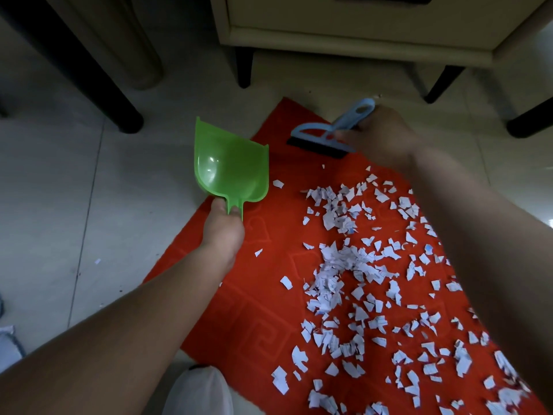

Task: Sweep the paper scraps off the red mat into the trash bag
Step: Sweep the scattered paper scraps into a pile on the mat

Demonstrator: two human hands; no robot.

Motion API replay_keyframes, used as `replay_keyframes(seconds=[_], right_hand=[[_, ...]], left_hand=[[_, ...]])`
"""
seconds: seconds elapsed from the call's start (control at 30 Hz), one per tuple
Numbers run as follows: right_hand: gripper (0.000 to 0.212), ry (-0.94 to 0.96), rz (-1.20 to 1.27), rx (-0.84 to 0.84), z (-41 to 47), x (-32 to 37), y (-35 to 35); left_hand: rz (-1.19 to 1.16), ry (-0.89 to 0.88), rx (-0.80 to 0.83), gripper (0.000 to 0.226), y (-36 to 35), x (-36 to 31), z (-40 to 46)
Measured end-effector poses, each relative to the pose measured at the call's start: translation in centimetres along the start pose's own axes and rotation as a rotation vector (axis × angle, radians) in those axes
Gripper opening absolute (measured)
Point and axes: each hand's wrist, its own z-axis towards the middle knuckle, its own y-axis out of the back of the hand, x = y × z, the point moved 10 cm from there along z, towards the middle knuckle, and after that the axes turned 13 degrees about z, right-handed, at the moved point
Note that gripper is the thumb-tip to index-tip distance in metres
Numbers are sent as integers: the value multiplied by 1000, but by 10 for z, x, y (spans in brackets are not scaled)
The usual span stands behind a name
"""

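- Left hand (223, 227) grips the glossy green plastic dustpan (229, 169) by its handle.
- Right hand (378, 136) grips the blue brush (324, 136), black bristles on the mat.
- Jagged white paper scraps (353, 265) litter the embossed red mat (245, 295).

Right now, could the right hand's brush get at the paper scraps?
Probably yes: the right hand holds the brush on the mat, with nothing between it and the scraps.
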Motion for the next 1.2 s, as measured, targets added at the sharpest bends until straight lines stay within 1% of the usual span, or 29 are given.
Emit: replay_keyframes(seconds=[0.07, 0.13, 0.23, 0.37, 0.43, 0.5, 0.63, 0.77, 0.87, 1.0, 1.03, 1.07, 1.13, 1.2], right_hand=[[37, -15, 32, -82, 7, -6, -2], [39, -49, -21, -71, 10, -15, -17], [40, -107, -127, 71, 7, -24, -42], [34, -23, -251, 314, -16, -9, -52], [32, -5, -255, 366, -27, 1, -44], [31, 16, -216, 311, -30, 11, -29], [35, 67, -129, 122, -11, 28, -21], [24, 205, -192, 147, 0, 46, -63], [28, 141, -260, 220, 5, 34, -86], [29, 94, -354, 448, -4, 27, -88], [30, 99, -359, 461, -7, 30, -81], [32, 101, -341, 431, -7, 33, -71], [33, 104, -282, 288, 1, 37, -50], [34, 120, -282, 167, 8, 40, -46]], left_hand=[[-3, 0, -1, 32, 0, 1, 0], [-2, 1, -8, 31, 1, 2, 0], [6, -1, -12, 31, 0, 2, -1], [-6, 15, -9, 28, 2, 7, -1], [-17, 22, -13, 27, 5, 10, 1], [-17, 24, -25, 27, 7, 11, 2], [8, 37, -49, 24, 11, 16, 3], [-2, 57, -82, 26, 13, 19, 4], [3, 54, -84, 30, 13, 16, 2], [21, 51, -85, 28, 14, 18, 2], [21, 56, -88, 27, 15, 19, 3], [20, 61, -87, 26, 16, 20, 2], [28, 65, -90, 25, 15, 20, 1], [36, 57, -100, 26, 17, 17, -1]])
